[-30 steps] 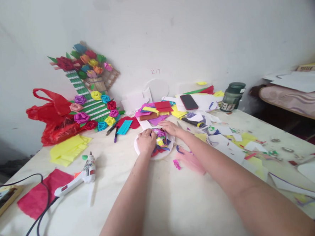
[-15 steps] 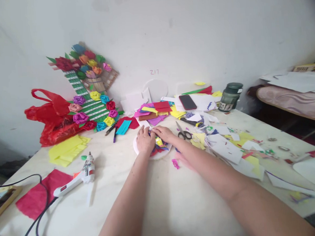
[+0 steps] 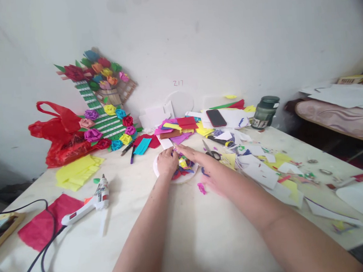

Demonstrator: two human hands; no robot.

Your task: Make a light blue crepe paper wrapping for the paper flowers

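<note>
On the table in front of me lies a round white disc (image 3: 156, 168) with crumpled paper pieces on it in yellow, red, blue and purple. My left hand (image 3: 167, 162) covers the disc's left side, its fingers bent and closed near the top. My right hand (image 3: 186, 152) reaches over from the right, fingers together and tips close to those of my left hand at the far part of the disc. What the fingertips pinch is hidden. A yellow paper piece (image 3: 183, 163) shows between the hands. Beside the disc lies a small magenta paper scrap (image 3: 201, 188).
Scissors (image 3: 212, 151) lie right of the disc, beside many paper scraps (image 3: 259, 170). A glue gun (image 3: 101, 196) with a black cord rests left. Behind are a phone (image 3: 216, 118), a green jar (image 3: 265, 112), a red bag (image 3: 61, 135) and a paper-flower decoration (image 3: 106, 116).
My right hand has shifted slightly up and left, its fingers straighter. My left fingers are more bent and drawn together. The disc has stayed in place.
</note>
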